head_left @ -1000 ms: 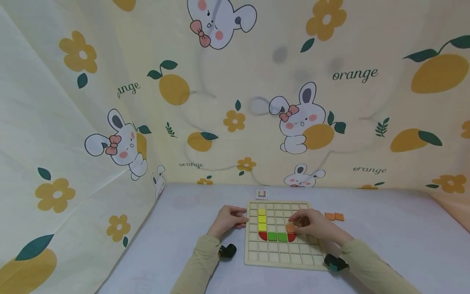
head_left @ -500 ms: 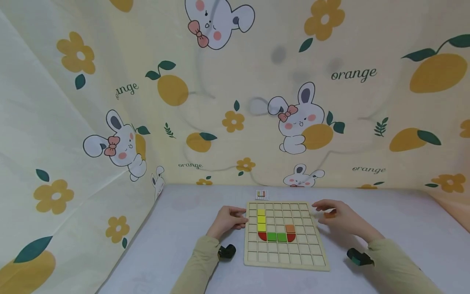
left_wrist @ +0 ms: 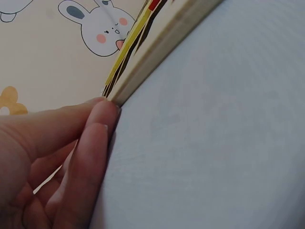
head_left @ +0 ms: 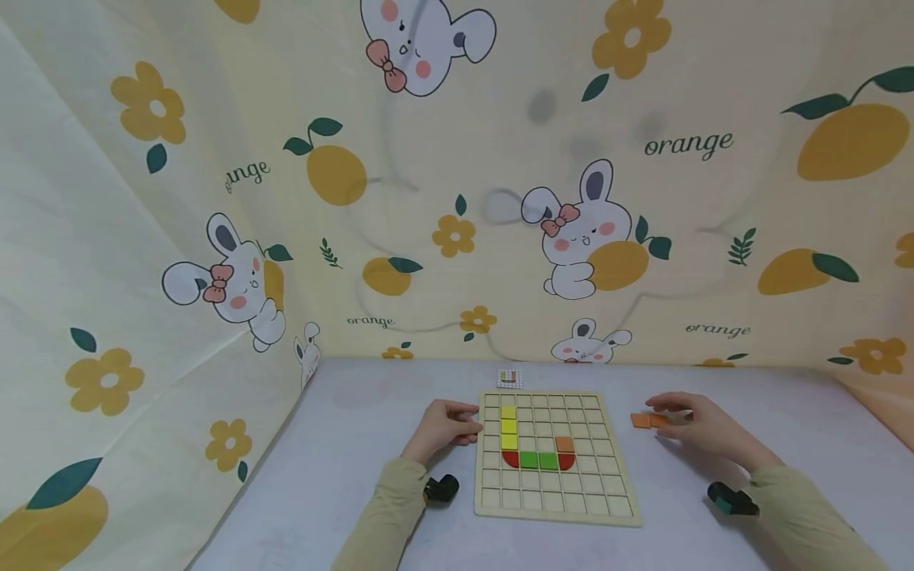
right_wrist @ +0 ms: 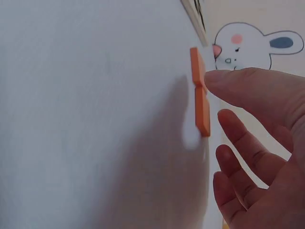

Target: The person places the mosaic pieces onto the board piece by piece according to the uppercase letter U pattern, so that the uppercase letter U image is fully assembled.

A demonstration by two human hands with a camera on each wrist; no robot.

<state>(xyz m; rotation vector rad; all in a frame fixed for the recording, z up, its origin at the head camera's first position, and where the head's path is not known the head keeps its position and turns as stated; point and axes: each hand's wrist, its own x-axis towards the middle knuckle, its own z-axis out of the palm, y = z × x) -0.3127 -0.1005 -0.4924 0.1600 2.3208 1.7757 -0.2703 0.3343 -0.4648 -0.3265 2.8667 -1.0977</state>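
Note:
My left hand (head_left: pixel 441 428) rests at the left edge of a wooden grid board (head_left: pixel 524 503), fingertips touching its side. In the left wrist view, these fingertips meet the board's rim (left_wrist: pixel 157 57). On the grid, yellow tiles (head_left: pixel 508 426), red rounded tiles (head_left: pixel 511 459), green tiles (head_left: pixel 528 460) and one orange tile (head_left: pixel 564 444) make a U-like shape. My right hand (head_left: pixel 703 428) hovers at two loose orange tiles (head_left: pixel 640 421) right of the board. The right wrist view has the thumb close by these tiles (right_wrist: pixel 202 112), other fingers spread apart; thumb contact is unclear.
A small pattern card (head_left: pixel 509 378) lies just behind the board on the pale tabletop (head_left: pixel 378 412). A printed curtain (head_left: pixel 428 159) with rabbits and oranges stands behind and to the left. Black wrist devices (head_left: pixel 443 488) sit on both wrists.
My right hand has let go of the orange tile above the right red piece and moved right to the two loose orange tiles. The left hand stays at the board's edge.

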